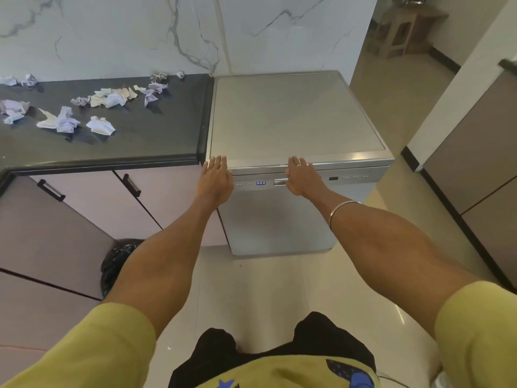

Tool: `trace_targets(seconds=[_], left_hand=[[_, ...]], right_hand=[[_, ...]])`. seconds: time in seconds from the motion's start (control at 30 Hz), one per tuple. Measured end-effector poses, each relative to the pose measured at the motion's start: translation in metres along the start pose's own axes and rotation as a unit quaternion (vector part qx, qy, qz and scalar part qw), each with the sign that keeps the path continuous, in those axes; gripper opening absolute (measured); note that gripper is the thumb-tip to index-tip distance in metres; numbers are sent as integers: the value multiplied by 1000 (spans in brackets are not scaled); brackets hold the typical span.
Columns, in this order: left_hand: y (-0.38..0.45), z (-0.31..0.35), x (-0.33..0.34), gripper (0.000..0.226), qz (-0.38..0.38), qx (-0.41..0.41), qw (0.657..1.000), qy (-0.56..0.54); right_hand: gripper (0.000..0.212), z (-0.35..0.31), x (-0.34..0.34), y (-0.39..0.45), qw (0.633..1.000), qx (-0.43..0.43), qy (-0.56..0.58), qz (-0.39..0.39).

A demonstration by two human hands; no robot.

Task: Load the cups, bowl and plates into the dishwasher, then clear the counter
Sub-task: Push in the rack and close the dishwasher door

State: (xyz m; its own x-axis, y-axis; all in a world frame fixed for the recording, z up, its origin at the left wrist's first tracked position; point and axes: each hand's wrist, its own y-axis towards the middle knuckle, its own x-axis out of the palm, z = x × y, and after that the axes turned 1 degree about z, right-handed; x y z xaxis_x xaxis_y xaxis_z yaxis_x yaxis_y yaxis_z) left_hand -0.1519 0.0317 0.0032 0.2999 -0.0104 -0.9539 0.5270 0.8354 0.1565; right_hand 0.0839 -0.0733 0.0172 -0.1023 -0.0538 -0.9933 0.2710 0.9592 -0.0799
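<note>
Both hands flat, fingers straight, grasping nothing: left hand (pixel 214 179) and right hand (pixel 300 179) pressing on dishwasher (pixel 293 121) front edge. Door looks stiff, heavy. Left of fingers on tabletop (pixel 156 141): paper scraps (pixel 100 126), light, soft, easy to pinch

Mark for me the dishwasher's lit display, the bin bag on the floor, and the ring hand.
dishwasher display (pixel 260 183), head view, on the blue digits.
bin bag (pixel 116 263), head view, on its crinkled black plastic.
right hand (pixel 302 179), head view, on the back of the hand.
</note>
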Motion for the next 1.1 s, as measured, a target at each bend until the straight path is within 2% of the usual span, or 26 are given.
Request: trace_targets(seconds=[0.17, 0.37, 0.5, 0.7, 1.1], left_hand=[[-4, 13, -24, 51, -20, 6, 1000, 6], [-21, 20, -49, 46, -91, -27, 995, 9], [-27, 26, -62, 39, -105, -45, 994, -4], [-29, 39, -76, 46, -133, -43, 990, -15], [-16, 46, -76, 53, -134, -46, 990, -5]], right_hand=[[55, 3, -25, -16, 999, 16, 0, -32], [49, 0, -44, -42, 996, 44, 17, -74], [49, -1, -61, -49, 994, 52, 27, -88], [45, 0, -77, -46, 994, 36, 14, -102], [47, 6, -73, -36, 993, 41, 8, -112]])
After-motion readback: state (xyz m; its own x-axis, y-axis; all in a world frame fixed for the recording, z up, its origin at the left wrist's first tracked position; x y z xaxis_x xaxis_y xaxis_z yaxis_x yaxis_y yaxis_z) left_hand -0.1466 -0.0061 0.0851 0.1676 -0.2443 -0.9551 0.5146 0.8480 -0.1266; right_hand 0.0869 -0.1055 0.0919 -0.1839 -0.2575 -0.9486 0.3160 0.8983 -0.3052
